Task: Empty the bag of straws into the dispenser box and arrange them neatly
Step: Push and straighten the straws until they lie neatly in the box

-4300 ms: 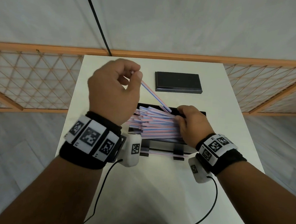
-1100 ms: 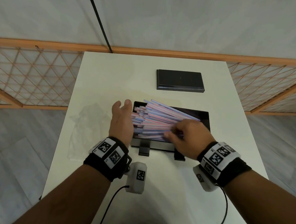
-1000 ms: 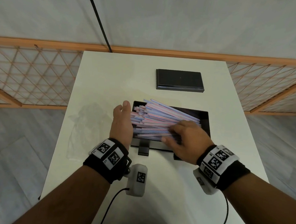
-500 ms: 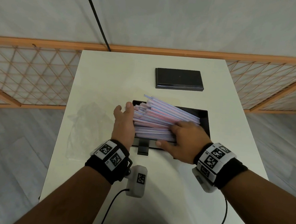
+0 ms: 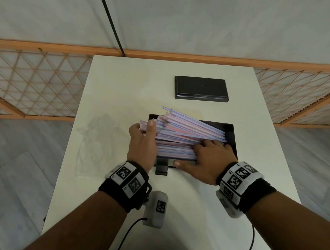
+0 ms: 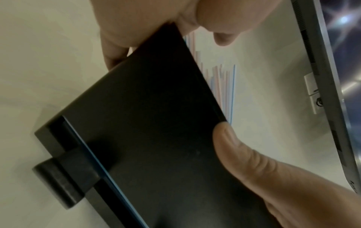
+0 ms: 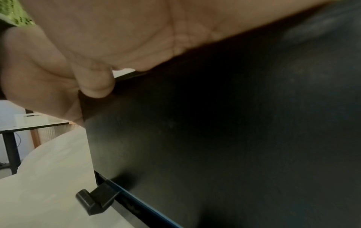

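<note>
The black dispenser box (image 5: 231,137) stands mid-table, piled high with pink and blue striped straws (image 5: 187,134) that fan out, their left ends raised above the rim. My left hand (image 5: 142,141) is at the box's left end, straight fingers against the straw tips. In the left wrist view its thumb (image 6: 232,148) touches the box wall (image 6: 148,123). My right hand (image 5: 206,159) lies on the right part of the straws, thumb stretched along the front wall. The right wrist view shows the palm (image 7: 136,38) over the box front (image 7: 234,138). The empty clear bag (image 5: 96,141) lies to the left.
A flat black lid (image 5: 201,89) lies at the back of the white table (image 5: 124,86). An orange lattice fence (image 5: 36,80) runs behind and beside the table. Two hooked feet stick out from the box front (image 5: 161,170). Wrist-camera cables trail near the front edge.
The far straws have fanned out, their left ends lifted toward the back. My left hand moved closer against the straw tips. My right hand flattened, with the thumb now along the front wall.
</note>
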